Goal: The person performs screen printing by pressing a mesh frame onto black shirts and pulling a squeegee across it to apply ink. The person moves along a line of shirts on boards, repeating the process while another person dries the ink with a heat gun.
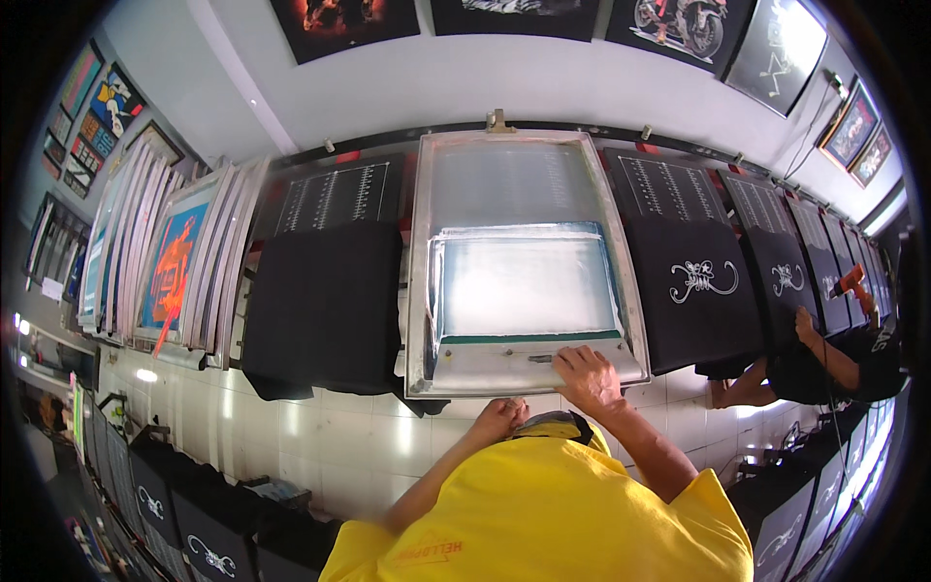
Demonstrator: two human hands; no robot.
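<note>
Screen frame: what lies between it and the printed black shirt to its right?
Head view: nothing. The screen frame right rail directly borders the printed black shirt. The right hand rests on the frame's near edge.

The left hand (498,419) hides its fingers below the screen frame (524,373); its grip is unclear.

Bright, even indoor light. Glare whitens the screen frame (524,281) and the right wall. Heavy fisheye bending; the dark rim is perhaps slightly blurred.

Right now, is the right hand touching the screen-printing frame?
Touching. The head view shows the right hand lying flat on the near edge of the screen-printing frame, fingers spread over the metal with no gap visible.
</note>
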